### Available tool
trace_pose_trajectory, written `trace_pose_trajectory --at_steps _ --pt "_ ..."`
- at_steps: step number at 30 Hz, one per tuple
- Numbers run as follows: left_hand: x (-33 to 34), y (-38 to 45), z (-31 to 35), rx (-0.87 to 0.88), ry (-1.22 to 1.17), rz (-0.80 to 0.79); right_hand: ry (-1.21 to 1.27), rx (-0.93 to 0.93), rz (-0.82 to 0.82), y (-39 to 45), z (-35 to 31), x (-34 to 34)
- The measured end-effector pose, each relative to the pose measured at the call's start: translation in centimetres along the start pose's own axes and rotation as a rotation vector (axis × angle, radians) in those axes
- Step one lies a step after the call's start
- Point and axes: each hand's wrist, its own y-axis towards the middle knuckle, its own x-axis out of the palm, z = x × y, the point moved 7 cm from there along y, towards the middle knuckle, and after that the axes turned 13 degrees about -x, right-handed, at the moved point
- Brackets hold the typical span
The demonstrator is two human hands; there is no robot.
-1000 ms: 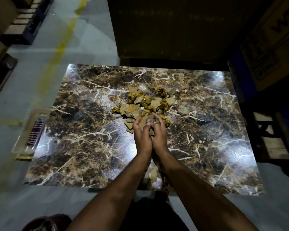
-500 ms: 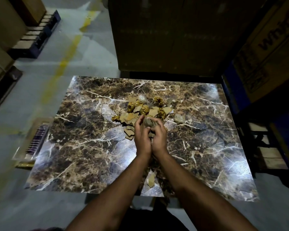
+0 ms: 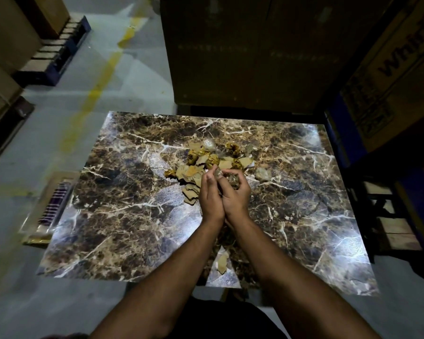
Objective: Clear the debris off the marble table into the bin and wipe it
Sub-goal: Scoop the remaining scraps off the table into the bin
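Observation:
The marble table (image 3: 123,216) carries a heap of debris (image 3: 206,162) near its middle: torn cardboard scraps, crumpled gold wrappers and bits of clear plastic. My left hand (image 3: 209,194) and my right hand (image 3: 236,193) are pressed together at the near edge of the heap. Between them they cup a clump of clear plastic and scraps (image 3: 224,176); my right fingers curl over it. A loose clear plastic piece (image 3: 262,173) lies just right of the heap. One cardboard scrap (image 3: 222,263) lies near the front edge, between my forearms.
A clear tray (image 3: 50,209) with a purple striped item sits on the floor against the table's left side. Big cardboard boxes (image 3: 242,57) stand behind the table and at the right (image 3: 389,77). Pallets (image 3: 56,50) lie at far left.
My hands have closed round a clump at the near edge of the heap and lifted it slightly. My right fingers now arch over it. The heap itself has hardly shifted.

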Motion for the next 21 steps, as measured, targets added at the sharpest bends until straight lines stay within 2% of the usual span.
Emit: trace_pose_trajectory --at_steps 5,10,16,21 --pt "0.0 -0.2 -0.4 -0.017 -0.029 -0.047 -0.044 0.035 0.053 0.0 0.7 -0.2" --pt "-0.3 1.0 -1.2 -0.179 -0.294 -0.174 -0.025 0.132 0.165 0.6 1.6 -1.7" --pt "-2.9 1.6 -2.0 -0.156 -0.187 -0.140 0.076 0.262 0.258 1.5 2.3 -4.2" --pt "-8.1 -0.3 -5.9 0.028 0.263 -0.048 0.019 0.247 0.303 2.2 3.3 -7.4"
